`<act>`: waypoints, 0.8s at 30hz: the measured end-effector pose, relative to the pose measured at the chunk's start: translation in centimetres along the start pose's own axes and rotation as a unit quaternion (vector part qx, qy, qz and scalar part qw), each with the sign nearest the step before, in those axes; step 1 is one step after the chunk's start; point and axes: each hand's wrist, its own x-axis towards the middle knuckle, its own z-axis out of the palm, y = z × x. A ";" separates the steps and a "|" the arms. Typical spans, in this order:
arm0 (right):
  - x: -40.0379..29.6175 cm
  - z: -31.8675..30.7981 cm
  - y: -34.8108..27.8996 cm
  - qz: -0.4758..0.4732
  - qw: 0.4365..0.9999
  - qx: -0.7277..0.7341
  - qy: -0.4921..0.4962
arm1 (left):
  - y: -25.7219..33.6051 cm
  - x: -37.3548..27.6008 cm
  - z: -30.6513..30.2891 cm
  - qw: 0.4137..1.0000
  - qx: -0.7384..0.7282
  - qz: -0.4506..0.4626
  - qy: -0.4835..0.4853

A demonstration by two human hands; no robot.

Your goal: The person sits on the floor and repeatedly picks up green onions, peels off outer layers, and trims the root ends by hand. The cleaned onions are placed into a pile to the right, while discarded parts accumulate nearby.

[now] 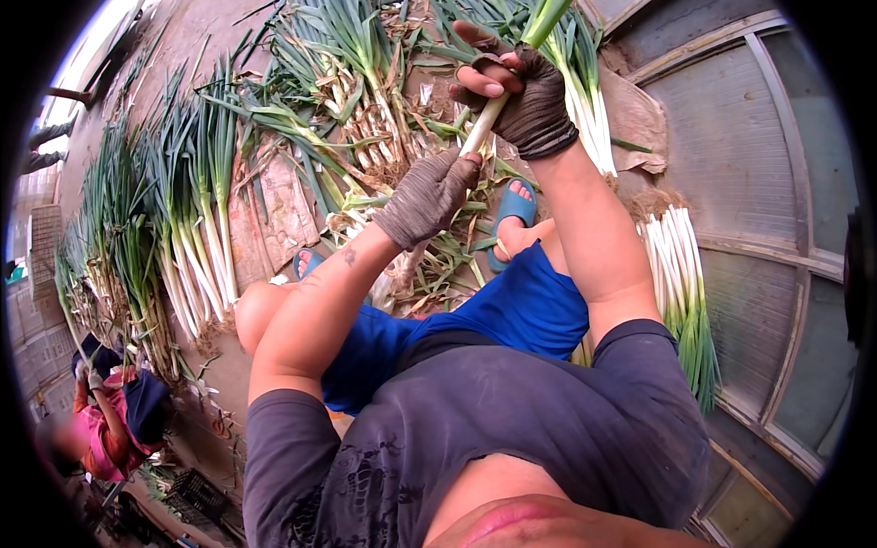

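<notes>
A long green onion (pixel 485 127) slants up to the right between my gloved hands. My left hand (pixel 435 197), in a brown fingerless glove, closes around its lower white part. My right hand (pixel 524 96), gloved the same way, is higher on the stalk, thumb and fingers wrapped loosely across it. The green leaves run out of the top of the picture. Stripped leaves and peelings (pixel 449 264) lie on the ground between my feet, below my hands. Just ahead, a pile of untrimmed onions (pixel 373 103) with dry outer leaves and roots rests on the ground.
Bundles of white-stemmed onions lie at the left (pixel 199 253), the upper right (pixel 589 116) and beside my right arm (pixel 675 267). A framed panel wall (pixel 733 137) borders the right. Another person (pixel 109 418) sits at the far lower left, near a black crate (pixel 199 496).
</notes>
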 end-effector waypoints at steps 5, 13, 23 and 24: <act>0.0 0.3 -0.3 0.020 0.996 0.072 -0.058 | -0.1 0.2 -0.8 0.908 -0.344 -0.188 -0.148; 1.0 -1.2 2.6 -0.025 0.984 -0.052 0.166 | -1.2 0.8 -0.4 0.986 0.111 -0.010 0.126; -1.0 -4.3 1.6 -0.043 0.959 -0.090 0.264 | 0.7 1.4 -1.0 0.997 0.062 0.038 0.035; -0.6 -4.4 2.4 -0.059 0.940 -0.127 0.311 | 0.7 1.1 -0.2 0.986 0.127 0.037 0.103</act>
